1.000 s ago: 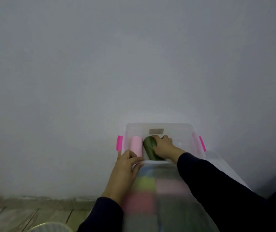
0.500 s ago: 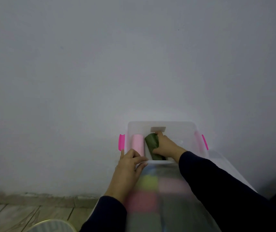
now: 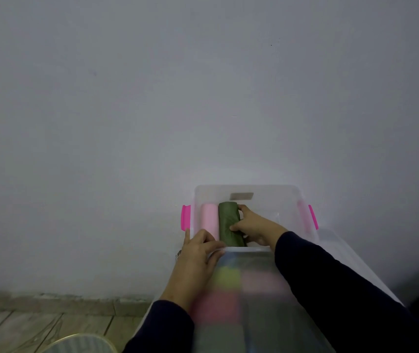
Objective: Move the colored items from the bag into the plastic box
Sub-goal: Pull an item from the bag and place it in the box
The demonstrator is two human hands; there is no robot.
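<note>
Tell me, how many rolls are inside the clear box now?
2. The pink roll lies at the left of the box; the green roll lies beside it on its right, gripped by the right hand. That hand may hide others.

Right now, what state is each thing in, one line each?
plastic box: lid off, two rolls inside.
green roll: lying in the box, gripped by the right hand.
pink roll: lying beside the green roll, touching it.
left hand: resting on the box's near rim.
</note>
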